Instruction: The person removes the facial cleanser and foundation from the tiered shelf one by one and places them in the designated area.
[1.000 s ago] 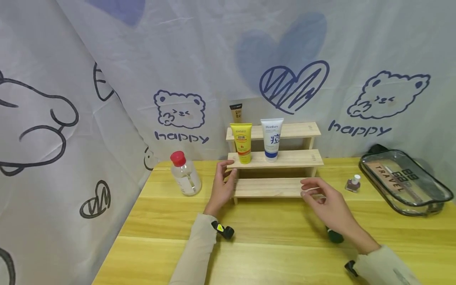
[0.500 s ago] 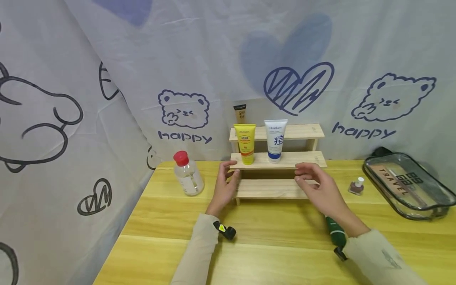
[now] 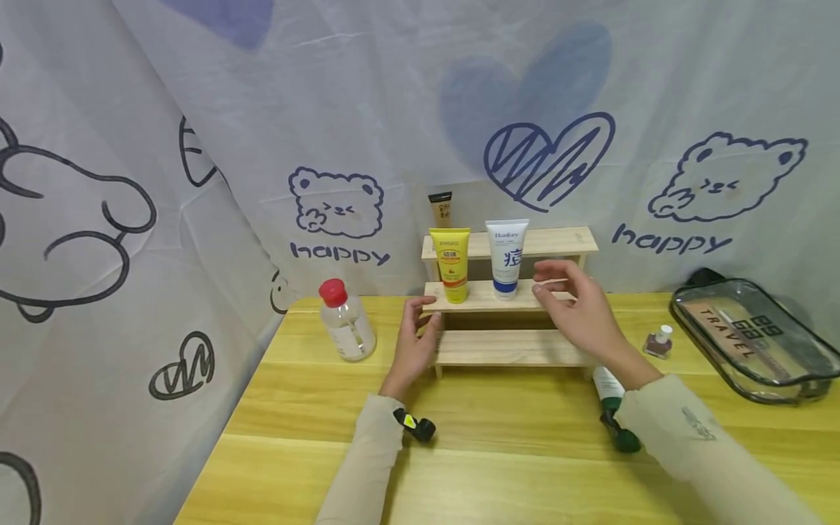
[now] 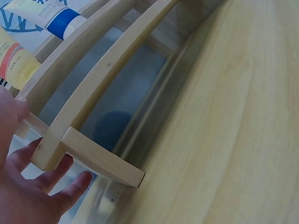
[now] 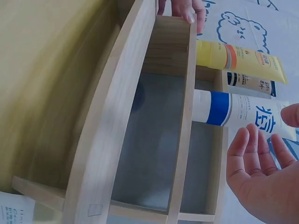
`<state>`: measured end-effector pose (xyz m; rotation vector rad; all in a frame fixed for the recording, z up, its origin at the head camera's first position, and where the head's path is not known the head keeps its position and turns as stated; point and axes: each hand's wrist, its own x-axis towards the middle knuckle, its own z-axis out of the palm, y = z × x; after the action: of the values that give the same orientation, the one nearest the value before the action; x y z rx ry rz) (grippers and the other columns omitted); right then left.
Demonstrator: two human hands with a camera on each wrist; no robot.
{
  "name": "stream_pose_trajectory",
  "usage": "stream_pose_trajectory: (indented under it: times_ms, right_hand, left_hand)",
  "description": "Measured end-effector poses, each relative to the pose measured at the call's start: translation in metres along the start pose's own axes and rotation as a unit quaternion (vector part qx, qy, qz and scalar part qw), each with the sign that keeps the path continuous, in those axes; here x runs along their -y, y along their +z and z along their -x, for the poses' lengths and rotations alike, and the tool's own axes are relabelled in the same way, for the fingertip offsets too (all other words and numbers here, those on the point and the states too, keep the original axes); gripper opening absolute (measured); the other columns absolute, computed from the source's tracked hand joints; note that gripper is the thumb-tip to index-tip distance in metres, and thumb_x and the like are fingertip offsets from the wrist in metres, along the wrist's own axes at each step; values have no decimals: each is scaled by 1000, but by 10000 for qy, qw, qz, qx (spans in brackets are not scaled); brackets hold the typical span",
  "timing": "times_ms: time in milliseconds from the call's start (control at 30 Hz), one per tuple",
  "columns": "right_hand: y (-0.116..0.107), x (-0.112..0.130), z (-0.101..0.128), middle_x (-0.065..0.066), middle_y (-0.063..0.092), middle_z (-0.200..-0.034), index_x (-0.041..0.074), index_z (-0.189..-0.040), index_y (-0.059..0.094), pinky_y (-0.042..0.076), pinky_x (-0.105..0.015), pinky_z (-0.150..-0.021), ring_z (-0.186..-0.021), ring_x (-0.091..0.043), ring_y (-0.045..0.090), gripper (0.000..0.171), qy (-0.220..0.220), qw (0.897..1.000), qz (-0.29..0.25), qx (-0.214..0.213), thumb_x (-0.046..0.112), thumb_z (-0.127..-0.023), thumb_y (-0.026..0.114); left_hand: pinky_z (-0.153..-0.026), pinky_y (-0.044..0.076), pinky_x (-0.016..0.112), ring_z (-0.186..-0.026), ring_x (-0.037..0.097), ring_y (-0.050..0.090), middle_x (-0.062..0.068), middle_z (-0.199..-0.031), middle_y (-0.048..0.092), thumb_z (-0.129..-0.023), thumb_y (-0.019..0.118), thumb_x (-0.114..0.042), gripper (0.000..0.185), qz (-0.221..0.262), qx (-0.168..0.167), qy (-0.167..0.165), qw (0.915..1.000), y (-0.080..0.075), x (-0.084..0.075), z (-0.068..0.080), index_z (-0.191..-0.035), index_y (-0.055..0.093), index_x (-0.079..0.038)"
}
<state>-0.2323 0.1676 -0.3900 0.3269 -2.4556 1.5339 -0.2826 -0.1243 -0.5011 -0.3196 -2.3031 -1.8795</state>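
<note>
A three-tier wooden rack (image 3: 505,348) stands on the table. My left hand (image 3: 413,343) holds its left end, fingers at the edge of the middle shelf. On that shelf a yellow tube (image 3: 450,266) and a white tube with a blue band (image 3: 507,259) stand upright on their caps. Behind them a beige tube with a black end (image 3: 441,210) rises at the top shelf, partly hidden. My right hand (image 3: 577,310) is beside the white tube, holding nothing; in the right wrist view its thumb (image 5: 291,115) overlaps the tube's upper end, fingers loosely bent.
A clear bottle with a red cap (image 3: 348,328) stands left of the rack. To the right are a small nail polish bottle (image 3: 658,343) and a clear travel pouch (image 3: 755,339). A white and dark green tube (image 3: 609,384) lies under my right wrist.
My right hand has moved up and leftward from the lower shelf's right end to beside the white tube. The left hand stays at the rack's left end.
</note>
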Motion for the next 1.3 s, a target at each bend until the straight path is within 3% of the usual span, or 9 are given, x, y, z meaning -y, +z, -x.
stream_pose_trajectory:
  times_ms: [233,333,500,600,800,1300]
  right_hand:
    - [-2,2,-10,-18,67,-143,8,-152,55,51,-11,-86,-123,-24,63,43,34,9999,-7,-114,23,-113,62]
    - [-3,3,-13,-19,67,-144,7,-152,55,51,-14,-90,-125,-26,64,43,12,9999,2,-142,22,-113,62]
    - [-3,7,-19,-20,62,-152,6,-157,50,56,-45,-112,-135,-36,63,48,72,9999,-141,-24,21,-113,61]
    - [-2,10,-23,-20,60,-156,6,-158,48,52,-58,-116,-139,-40,62,50,111,9997,-240,-4,21,-113,62]
    - [-1,15,-29,-18,58,-160,7,-158,49,47,-58,-123,-143,-41,60,51,216,9994,-274,-74,21,-112,64]
    - [9,27,-48,-20,52,-164,6,-164,40,45,-58,-126,-152,-42,51,62,683,9972,-159,267,22,-110,66]
  left_hand:
    - [-117,50,65,-143,47,57,14,-168,46,-115,57,-20,32,-1,-43,44,10000,0,0,1,-146,50,-17]
    - [-117,50,64,-143,46,57,14,-168,47,-115,56,-20,32,-13,-46,60,10000,1,0,1,-146,49,-16]
    - [-117,49,66,-142,46,57,15,-168,47,-115,56,-19,32,15,-85,97,9999,2,1,1,-146,50,-15]
    - [-117,49,66,-142,46,57,15,-167,47,-115,57,-19,32,37,-115,104,9999,2,3,2,-146,50,-15]
    - [-118,49,65,-143,45,57,15,-168,47,-115,56,-19,33,36,-85,94,9999,5,3,2,-146,49,-15]
    - [-119,47,66,-144,46,56,15,-167,47,-115,57,-18,32,55,-84,137,9999,4,3,1,-146,50,-14]
